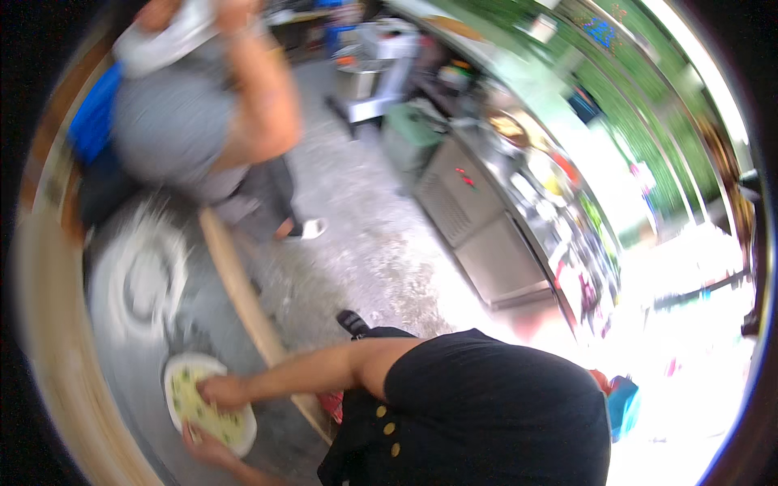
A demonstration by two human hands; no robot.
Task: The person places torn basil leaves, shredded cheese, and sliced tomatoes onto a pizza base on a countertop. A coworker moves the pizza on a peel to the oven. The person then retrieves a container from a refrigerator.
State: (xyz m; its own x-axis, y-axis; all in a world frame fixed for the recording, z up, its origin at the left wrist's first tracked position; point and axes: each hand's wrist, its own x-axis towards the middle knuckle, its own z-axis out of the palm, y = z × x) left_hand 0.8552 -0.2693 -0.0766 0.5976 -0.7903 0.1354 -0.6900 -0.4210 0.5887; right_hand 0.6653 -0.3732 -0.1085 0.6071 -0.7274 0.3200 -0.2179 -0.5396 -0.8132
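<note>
A flat oval sheet of pale dough (185,395) dotted with green bits lies on the grey worktop (279,441) at the lower left. My right hand (223,392) rests on the dough's upper part, its fingers bunched together and pointing down; whatever they hold is hidden. At the dough's near edge, my left hand (203,445) has its thumb and fingers closed on the rim. Motion blurs both hands somewhat. Beyond the dough, a ring of white flour (146,279) is spread over the same worktop.
A pale wooden edge (235,271) borders the worktop. Another person in a grey top (174,121) stands at its far end, an arm raised. Across the floor, a steel counter (490,243) carries bowls and food. A green bin (411,138) and a machine (381,61) stand farther back.
</note>
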